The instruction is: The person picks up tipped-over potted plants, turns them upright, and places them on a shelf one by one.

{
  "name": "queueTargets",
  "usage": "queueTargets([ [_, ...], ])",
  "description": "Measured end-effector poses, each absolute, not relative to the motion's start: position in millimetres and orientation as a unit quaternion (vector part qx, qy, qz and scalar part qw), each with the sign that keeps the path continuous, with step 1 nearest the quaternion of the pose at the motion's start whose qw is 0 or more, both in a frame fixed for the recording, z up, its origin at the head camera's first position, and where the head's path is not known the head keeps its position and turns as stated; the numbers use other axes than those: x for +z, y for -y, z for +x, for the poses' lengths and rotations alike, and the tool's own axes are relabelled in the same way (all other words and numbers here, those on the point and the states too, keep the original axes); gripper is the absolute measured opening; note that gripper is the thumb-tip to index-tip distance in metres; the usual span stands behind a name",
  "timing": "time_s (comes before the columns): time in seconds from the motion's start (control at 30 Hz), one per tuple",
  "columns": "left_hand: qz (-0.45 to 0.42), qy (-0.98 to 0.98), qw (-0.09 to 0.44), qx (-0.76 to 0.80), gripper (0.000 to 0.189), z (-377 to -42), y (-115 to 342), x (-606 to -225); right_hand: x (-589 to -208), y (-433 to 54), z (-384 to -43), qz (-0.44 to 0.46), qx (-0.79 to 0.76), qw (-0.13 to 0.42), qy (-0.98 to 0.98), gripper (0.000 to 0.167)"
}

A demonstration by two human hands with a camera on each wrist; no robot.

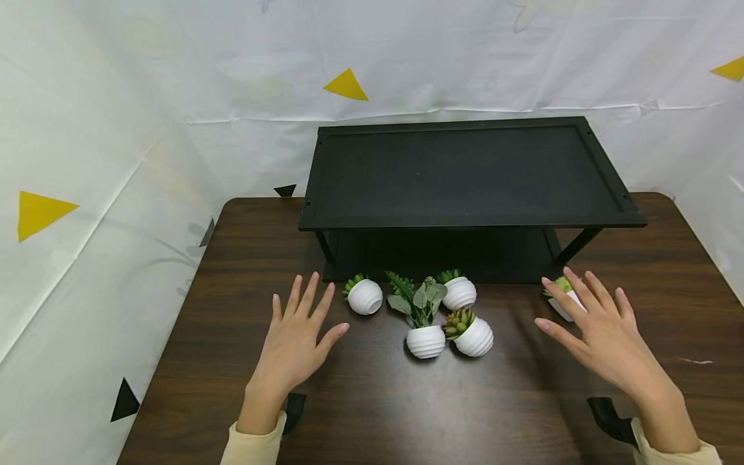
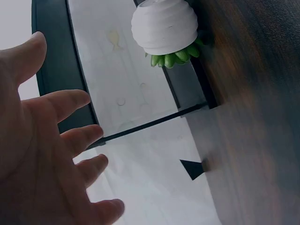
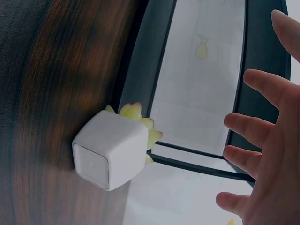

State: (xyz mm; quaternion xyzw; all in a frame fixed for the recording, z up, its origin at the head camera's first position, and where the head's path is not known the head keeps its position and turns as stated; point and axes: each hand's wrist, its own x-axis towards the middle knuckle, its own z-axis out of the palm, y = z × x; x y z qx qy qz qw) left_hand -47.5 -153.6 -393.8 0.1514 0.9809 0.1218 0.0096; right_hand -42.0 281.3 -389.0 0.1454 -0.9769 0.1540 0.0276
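My left hand (image 1: pixel 294 342) hovers over the table with spread fingers, holding nothing. Closest to it lies a tipped potted succulent (image 1: pixel 365 297) in a white ribbed pot. My right hand (image 1: pixel 607 332), also spread and holding nothing, partly covers a square white pot with a pale green succulent (image 1: pixel 562 309) in the head view. The right wrist view shows that square pot (image 3: pixel 110 152) lying on its side. Between the hands stands a leafy potted plant (image 1: pixel 426 340), upright. Beside it a reddish-green succulent (image 1: pixel 473 337) and another green succulent (image 1: pixel 460 292) lie tilted in white ribbed pots.
A black two-level shelf (image 1: pixel 471 174) stands at the back of the dark wooden table (image 1: pixel 372 413), its lower board just behind the pots. White sheeting (image 1: pixel 244 77) with yellow and black triangles hangs behind and at the sides.
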Motion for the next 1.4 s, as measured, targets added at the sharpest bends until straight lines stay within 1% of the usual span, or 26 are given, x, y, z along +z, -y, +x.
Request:
queueTargets([
  [0.17, 0.146, -0.979, 0.001, 0.143, 0.066, -54, 157, -398, -391, -282, -43, 0.147, 0.175, 0.026, 0.973, 0.068],
  [0.3, 0.141, -0.974, -0.018, 0.178, 0.064, -62, 161, -401, -393, -283, -43, 0.150, 0.205, 0.029, 0.967, 0.066],
  [0.63, 0.083, -0.938, -0.040, 0.335, 0.054, -85, 169, -405, -398, -284, -44, 0.178, 0.249, 0.059, 0.950, 0.049],
  [0.87, 0.041, -0.908, -0.044, 0.415, 0.045, -101, 172, -403, -399, -285, -43, 0.170, 0.257, 0.050, 0.950, 0.046],
  [1.13, -0.018, -0.871, -0.065, 0.487, 0.031, -115, 174, -386, -400, -286, -42, 0.162, 0.256, 0.036, 0.952, 0.047],
  [1.4, -0.045, -0.814, -0.062, 0.576, 0.028, -130, 179, -363, -404, -287, -42, 0.156, 0.256, 0.031, 0.953, 0.046],
])
